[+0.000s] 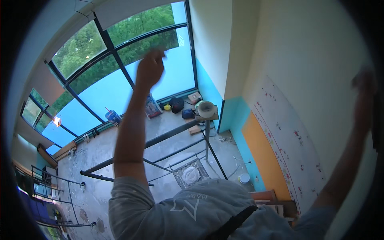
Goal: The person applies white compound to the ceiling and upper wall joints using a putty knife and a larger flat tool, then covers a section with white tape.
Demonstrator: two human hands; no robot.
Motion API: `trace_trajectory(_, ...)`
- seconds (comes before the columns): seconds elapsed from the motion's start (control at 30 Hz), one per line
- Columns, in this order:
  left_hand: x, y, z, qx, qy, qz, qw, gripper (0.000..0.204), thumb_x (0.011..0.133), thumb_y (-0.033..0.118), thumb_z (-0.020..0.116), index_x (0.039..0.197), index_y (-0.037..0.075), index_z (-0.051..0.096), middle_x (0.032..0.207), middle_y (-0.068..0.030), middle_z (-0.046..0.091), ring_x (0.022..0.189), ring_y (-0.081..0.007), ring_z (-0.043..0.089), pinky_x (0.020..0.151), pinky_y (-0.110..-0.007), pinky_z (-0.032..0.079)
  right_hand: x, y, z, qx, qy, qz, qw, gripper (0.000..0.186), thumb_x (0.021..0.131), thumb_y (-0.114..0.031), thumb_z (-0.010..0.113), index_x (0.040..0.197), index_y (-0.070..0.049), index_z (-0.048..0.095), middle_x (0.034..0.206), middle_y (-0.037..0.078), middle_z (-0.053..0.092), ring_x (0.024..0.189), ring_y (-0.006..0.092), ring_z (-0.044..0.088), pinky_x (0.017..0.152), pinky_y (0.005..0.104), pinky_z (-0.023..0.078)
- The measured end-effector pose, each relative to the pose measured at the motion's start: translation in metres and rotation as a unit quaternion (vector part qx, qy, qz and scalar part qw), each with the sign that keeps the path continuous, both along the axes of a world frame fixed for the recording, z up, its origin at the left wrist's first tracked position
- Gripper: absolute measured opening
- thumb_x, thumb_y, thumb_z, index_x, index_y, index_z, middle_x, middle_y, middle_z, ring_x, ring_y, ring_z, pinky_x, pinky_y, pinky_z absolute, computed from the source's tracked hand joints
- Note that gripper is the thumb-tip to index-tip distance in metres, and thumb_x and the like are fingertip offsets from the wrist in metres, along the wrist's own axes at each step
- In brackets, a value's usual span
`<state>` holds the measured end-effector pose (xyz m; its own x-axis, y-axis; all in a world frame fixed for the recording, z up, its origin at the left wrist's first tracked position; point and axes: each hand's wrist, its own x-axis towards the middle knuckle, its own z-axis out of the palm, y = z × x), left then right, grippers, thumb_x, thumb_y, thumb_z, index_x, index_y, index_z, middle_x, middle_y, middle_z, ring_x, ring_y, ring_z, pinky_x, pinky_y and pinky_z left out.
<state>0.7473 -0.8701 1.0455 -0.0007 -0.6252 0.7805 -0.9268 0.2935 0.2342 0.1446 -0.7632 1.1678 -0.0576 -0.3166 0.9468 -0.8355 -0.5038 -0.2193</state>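
My left hand (150,69) is raised in front of the tall window, its fingers curled closed. Whatever they may hold is too small or hidden to make out. Far to the right, my right hand (363,82) is lifted beside the pale wall (292,48). It is dark and smeared at the picture's rim, so its fingers do not show clearly. Below and between my arms, a round whitish bowl (206,109) rests on a small board at the corner of a dark metal frame (172,134). Neither hand touches the bowl.
The metal frame stands over a grey floor (96,150) well below me. A white bucket (244,178) stands by the turquoise and orange wall. Bags (176,105) and boxes lie under the window (112,60). Another wheeled metal frame (66,200) is at lower left.
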Motion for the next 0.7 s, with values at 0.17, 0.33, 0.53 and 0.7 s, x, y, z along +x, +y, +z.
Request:
trace_trajectory(0.17,-0.025,-0.041,-0.226,0.197,0.020,-0.052,0.979,0.029,0.084,0.019,0.067,0.109,0.005,0.067,0.110,-0.0194,0.067,0.102,-0.0365,0.063,0.090,-0.046,0.050,0.038,0.010,-0.268,0.338,-0.296,0.030,0.893,0.037,0.105,-0.039,0.046,0.083,-0.009,0.049,0.072,0.000,0.048,0.063,0.0105,0.047,0.060,0.0291,0.040)
trace_trajectory(0.33,-0.073,-0.057,-0.322,0.298,-0.061,-0.073,0.950,0.048,0.078,0.034,0.077,0.117,0.007,0.067,0.129,-0.0151,0.059,0.123,-0.0354,0.051,0.101,-0.051,0.041,0.057,0.096,-0.457,0.466,-0.537,0.024,0.703,0.037,0.104,-0.045,0.047,0.084,-0.014,0.050,0.062,-0.004,0.037,0.049,0.0086,0.040,0.043,0.0276,0.035)
trace_trajectory(0.53,-0.083,-0.093,-0.378,0.349,-0.137,-0.075,0.924,0.055,0.075,0.038,0.078,0.120,0.009,0.067,0.134,-0.0130,0.052,0.131,-0.0355,0.040,0.106,-0.060,0.032,0.087,0.136,-0.495,0.520,-0.492,-0.103,0.691,0.040,0.104,-0.034,0.050,0.078,-0.004,0.057,0.059,0.002,0.049,0.045,0.0119,0.048,0.045,0.0288,0.043)
trace_trajectory(0.7,-0.080,-0.112,-0.387,0.263,-0.140,-0.086,0.951,0.050,0.074,0.037,0.078,0.115,0.010,0.069,0.131,-0.0139,0.052,0.129,-0.0363,0.041,0.104,-0.059,0.033,0.089,0.119,-0.499,0.537,-0.454,-0.078,0.707,0.028,0.102,-0.030,0.054,0.087,-0.006,0.056,0.063,0.000,0.048,0.051,0.0108,0.048,0.048,0.0278,0.045)
